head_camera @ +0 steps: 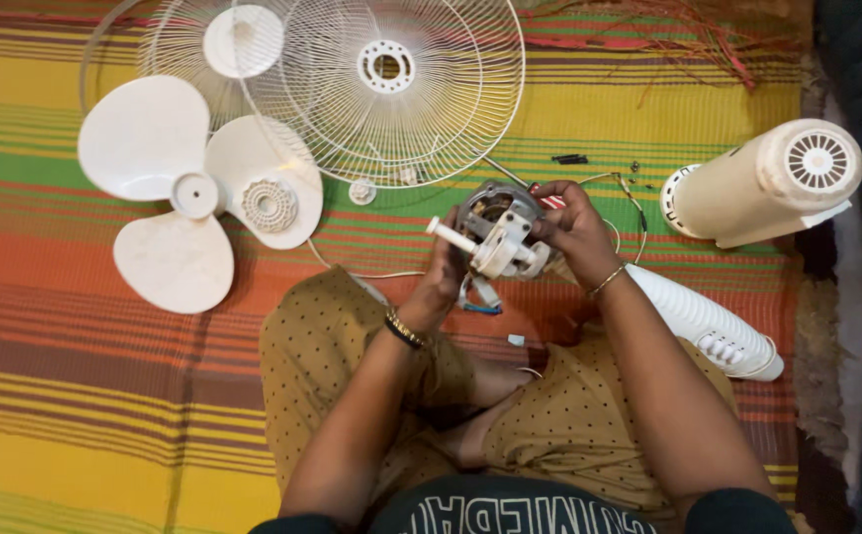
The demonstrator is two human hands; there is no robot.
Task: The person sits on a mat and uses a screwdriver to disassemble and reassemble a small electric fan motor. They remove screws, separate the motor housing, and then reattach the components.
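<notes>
Held the motor (pixel 495 229) up over the lap, above the mat's (pixel 75 396) middle, shaft pointing left for a clear look. Left hand (pixel 446 272) closed round its underside, right hand (pixel 567 225) pinching its far end. Laid blade (pixel 188 193) and grilles (pixel 391 84) aside toward the far-left corner.

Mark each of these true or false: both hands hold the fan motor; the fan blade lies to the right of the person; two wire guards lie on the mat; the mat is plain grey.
1. Both the left hand and the right hand hold the fan motor. True.
2. The fan blade lies to the person's right. False: it lies to the left.
3. Two wire guards lie on the mat. True, overlapping.
4. The mat is plain grey. False: it is striped in many colours.
</notes>
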